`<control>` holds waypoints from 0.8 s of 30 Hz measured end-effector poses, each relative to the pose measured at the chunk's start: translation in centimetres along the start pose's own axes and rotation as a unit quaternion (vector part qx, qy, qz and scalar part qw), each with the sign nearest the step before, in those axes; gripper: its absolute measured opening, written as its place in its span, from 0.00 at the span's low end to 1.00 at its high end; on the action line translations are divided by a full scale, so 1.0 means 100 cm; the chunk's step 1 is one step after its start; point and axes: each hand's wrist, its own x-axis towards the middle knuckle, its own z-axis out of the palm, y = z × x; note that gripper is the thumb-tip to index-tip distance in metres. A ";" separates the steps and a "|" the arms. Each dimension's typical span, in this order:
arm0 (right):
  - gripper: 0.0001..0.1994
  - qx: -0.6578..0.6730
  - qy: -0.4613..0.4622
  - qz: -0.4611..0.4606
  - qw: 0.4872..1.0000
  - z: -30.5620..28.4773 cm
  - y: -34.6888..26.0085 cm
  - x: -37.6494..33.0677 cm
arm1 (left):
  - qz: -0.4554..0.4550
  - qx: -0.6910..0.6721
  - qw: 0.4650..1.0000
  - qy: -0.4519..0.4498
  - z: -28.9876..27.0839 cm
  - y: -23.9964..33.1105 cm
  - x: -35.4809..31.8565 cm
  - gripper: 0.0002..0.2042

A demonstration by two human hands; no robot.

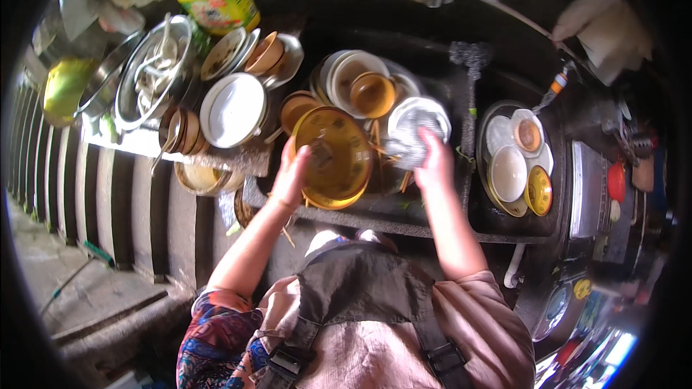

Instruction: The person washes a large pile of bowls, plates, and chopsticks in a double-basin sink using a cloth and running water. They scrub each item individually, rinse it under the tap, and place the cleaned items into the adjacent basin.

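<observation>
My left hand (290, 176) grips the rim of a large amber-yellow bowl (335, 166), tilted so that its inside faces me. In my right hand (432, 162) is a crumpled grey-and-white cloth (408, 147), blurred by motion, a short way to the right of the bowl. Behind the cloth a white bowl (437, 108) shows in part. A brown bowl (372, 95) rests on stacked white dishes (339, 75) beyond the amber bowl. Some chopsticks (375, 133) lie between my hands. Part of another brown bowl (295, 112) shows behind the amber bowl's left edge.
The dark sink (425, 229) has a second basin on the right, with a tub (484, 166) of plates and bowls. Left, a ledge (249, 160) bears a white bowl (233, 110), brown bowls (189, 133), a metal basin (121, 112) of spoons and a yellow jug (216, 0).
</observation>
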 end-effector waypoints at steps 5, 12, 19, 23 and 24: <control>0.25 -0.222 0.080 -0.097 0.967 0.021 0.084 0.045 | 0.100 0.100 0.986 -0.090 0.082 -0.053 0.055 0.32; 0.13 -0.564 -0.326 -0.155 0.743 0.021 0.005 -0.003 | -0.130 -0.102 0.957 -0.240 0.092 -0.019 0.104 0.19; 0.13 -0.614 -0.050 -0.189 0.764 -0.026 0.000 0.084 | -0.262 -0.022 0.933 -0.245 0.100 -0.019 0.088 0.17; 0.11 -0.322 -0.025 0.282 0.903 -0.041 -0.037 0.085 | -0.121 -0.144 0.961 -0.202 0.105 -0.045 0.096 0.15; 0.10 -0.244 -0.067 0.250 0.934 -0.064 -0.014 0.094 | -0.109 -0.178 0.959 -0.192 0.104 -0.049 0.095 0.14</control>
